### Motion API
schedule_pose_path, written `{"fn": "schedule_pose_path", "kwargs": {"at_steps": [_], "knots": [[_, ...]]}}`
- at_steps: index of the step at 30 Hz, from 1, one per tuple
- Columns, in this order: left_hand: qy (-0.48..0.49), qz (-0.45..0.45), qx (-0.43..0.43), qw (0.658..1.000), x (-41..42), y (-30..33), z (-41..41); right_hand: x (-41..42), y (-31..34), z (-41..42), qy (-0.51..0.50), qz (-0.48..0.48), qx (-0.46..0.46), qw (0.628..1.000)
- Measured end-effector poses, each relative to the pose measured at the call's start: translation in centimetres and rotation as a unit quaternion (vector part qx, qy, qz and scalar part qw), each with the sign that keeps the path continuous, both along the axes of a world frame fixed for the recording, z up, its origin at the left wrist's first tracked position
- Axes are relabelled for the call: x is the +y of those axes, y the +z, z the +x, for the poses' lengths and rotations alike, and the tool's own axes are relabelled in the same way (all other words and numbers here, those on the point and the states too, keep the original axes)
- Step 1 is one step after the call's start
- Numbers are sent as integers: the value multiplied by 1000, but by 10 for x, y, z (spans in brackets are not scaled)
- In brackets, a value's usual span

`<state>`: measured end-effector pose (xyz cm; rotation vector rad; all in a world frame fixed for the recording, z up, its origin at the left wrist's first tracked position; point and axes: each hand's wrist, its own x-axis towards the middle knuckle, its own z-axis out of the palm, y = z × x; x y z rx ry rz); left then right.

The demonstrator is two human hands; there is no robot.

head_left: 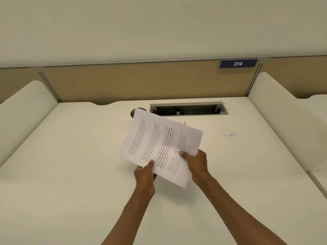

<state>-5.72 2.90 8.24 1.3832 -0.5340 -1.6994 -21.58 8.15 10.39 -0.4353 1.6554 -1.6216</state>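
Over desk (pixel 70 165), left grip (pixel 144 175), right grip (pixel 196 165) pinch paper (pixel 159 138) by its near edge.

2 arms in shot, L and R, both bare all the way from the frame's bottom edge to the wrists. Now the left grip (pixel 144 175): bare as well, thumb on show w/ a short-cut nail. Over to the right grip (pixel 198 165), same story: bare, short thumbnail, knuckles visible. Forearms slim and long. Most fingers hidden, can't tell more abt them.

A cream desk (pixel 70 156) fronts a tan partition (pixel 141 82) bearing a blue "214" sign (pixel 238 63), under a pale wall (pixel 159 23).
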Motion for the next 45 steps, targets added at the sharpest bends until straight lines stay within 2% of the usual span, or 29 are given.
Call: {"fn": "schedule_pose_path", "kwargs": {"at_steps": [2, 4, 6, 9, 13, 15, 17, 19, 24, 27, 31, 45], "knots": [[31, 13, -59, 998, -10, -1, 14, 3, 7, -12, 7, 2, 34, 999], [65, -1, -156, 986, -25, 2, 32, 7, 13, -25, 30, -4, 59, 998], [79, -74, -228, 968, -37, 11, 47, 10, 16, -37, 63, -11, 65, 996], [18, -175, -283, 943, -56, 30, 62, 15, 18, -51, 118, -19, 62, 991], [-210, -212, -215, 930, -70, 56, 75, 20, 20, -60, 196, -41, 32, 979], [-269, -212, -183, 922, -65, 54, 74, 20, 16, -62, 203, -32, 37, 978], [-254, -217, -183, 924, -55, 45, 68, 17, 13, -60, 151, -6, 81, 985], [-200, -240, -216, 925, -44, 36, 57, 13, 13, -54, 83, 13, 133, 988], [-68, -268, -224, 935, -27, 31, 33, 2, 18, -42, 29, -39, 135, 990], [-60, -270, -236, 931, -26, 24, 34, 3, 12, -43, 28, -39, 105, 993], [-78, -245, -260, 931, -18, -4, 43, 12, -17, -46, 55, 8, 74, 996], [-108, -246, -278, 922, -23, -21, 44, 10, -39, -52, 77, 40, 84, 993]]}}
